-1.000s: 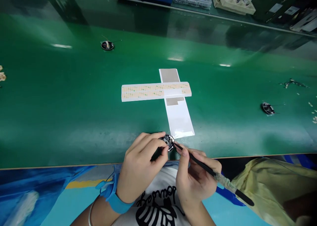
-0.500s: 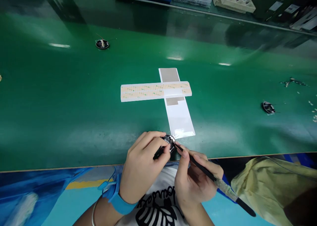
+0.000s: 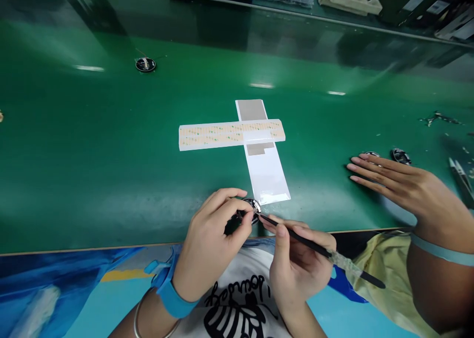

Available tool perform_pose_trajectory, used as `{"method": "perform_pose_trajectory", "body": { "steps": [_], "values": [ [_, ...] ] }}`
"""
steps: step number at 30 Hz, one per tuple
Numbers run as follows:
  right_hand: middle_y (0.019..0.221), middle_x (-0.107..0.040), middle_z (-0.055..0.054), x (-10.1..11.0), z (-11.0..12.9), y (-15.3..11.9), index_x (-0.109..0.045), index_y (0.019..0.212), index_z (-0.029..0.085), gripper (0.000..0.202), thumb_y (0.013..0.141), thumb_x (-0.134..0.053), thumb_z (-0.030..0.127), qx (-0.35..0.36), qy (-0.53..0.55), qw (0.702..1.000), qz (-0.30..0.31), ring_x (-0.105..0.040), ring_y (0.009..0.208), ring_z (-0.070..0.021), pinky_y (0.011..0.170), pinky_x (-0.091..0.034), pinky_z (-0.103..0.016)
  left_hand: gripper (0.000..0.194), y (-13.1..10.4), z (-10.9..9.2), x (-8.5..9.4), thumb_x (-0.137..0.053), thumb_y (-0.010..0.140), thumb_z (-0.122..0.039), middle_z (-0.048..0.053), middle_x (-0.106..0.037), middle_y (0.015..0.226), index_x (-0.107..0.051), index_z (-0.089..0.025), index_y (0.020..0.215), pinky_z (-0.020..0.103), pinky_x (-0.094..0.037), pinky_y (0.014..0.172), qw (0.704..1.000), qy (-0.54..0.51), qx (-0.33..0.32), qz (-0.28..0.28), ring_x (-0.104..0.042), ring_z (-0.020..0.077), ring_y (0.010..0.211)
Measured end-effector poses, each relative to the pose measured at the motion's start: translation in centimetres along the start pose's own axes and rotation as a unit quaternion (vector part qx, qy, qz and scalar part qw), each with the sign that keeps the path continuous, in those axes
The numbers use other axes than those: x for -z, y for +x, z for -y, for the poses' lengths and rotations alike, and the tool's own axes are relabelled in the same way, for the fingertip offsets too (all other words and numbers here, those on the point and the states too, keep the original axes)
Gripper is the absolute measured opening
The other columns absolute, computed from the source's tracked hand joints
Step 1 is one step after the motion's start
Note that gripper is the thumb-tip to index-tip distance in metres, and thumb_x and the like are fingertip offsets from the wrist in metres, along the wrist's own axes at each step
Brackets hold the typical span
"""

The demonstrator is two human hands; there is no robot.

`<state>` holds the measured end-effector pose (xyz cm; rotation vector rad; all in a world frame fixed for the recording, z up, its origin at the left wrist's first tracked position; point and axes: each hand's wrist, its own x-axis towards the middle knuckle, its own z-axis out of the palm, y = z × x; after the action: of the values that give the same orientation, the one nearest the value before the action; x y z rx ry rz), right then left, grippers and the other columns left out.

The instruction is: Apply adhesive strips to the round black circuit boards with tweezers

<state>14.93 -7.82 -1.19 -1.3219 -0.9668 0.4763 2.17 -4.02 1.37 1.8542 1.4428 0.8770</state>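
At the near edge of the green tabletop (image 3: 111, 170), the left hand (image 3: 211, 249) fingers pinch a small round part (image 3: 252, 210); the right hand (image 3: 299, 264) grips black tweezers (image 3: 318, 251) touching it. A co-worker's hand (image 3: 400, 187) lies flat at right.

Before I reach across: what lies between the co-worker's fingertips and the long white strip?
In the head view, only bare green belt lies between the co-worker's hand and the long white strip.

We count four small round parts, one held at the near edge (image 3: 251, 210), one far left (image 3: 145, 64), two at right (image 3: 401, 155) (image 3: 371, 154); two crossed strips (image 3: 231, 134) (image 3: 265, 167); three hands (image 3: 209, 244) (image 3: 299, 266) (image 3: 403, 187); one black tool (image 3: 318, 249).
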Motion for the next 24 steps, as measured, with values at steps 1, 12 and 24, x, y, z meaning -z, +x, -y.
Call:
{"method": "perform_pose_trajectory", "body": {
  "steps": [1,12,24],
  "values": [
    [0.08,-0.07,0.003,0.08,-0.04,-0.05,-0.058,0.095,0.032,0.029,0.08,-0.068,0.009,-0.004,0.001,1.0,0.006,-0.076,0.073,-0.0206,0.066,-0.067,-0.033,0.011,0.02,-0.01,-0.01,-0.058,0.088,-0.013,0.001,-0.065,0.11,-0.062,-0.024,0.086,0.03,-0.054,0.08,1.0,-0.002,0.001,0.001,-0.064,0.0154,0.091],
    [0.089,-0.07,0.0,0.1,0.09,-0.01,-0.051,0.099,0.02,0.028,0.083,-0.061,0.0,0.018,0.054,0.997,0.046,-0.075,0.084,-0.0164,0.071,-0.067,-0.033,0.012,0.09,0.01,-0.39,-0.054,0.091,-0.012,0.001,-0.065,0.108,-0.058,-0.022,0.087,0.031,-0.051,0.081,1.0,0.01,0.002,0.0,-0.062,0.0162,0.093],
    [0.086,-0.068,0.0,-0.18,0.16,0.04,-0.05,0.096,0.02,0.026,0.084,-0.059,-0.002,0.006,0.04,0.998,0.039,-0.076,0.081,-0.0158,0.07,-0.067,-0.029,0.009,-0.07,0.17,-0.04,-0.054,0.094,-0.017,0.001,-0.065,0.111,-0.061,-0.024,0.093,0.031,-0.052,0.079,1.0,0.014,-0.007,0.01,-0.063,0.0162,0.094]
  ]
}}
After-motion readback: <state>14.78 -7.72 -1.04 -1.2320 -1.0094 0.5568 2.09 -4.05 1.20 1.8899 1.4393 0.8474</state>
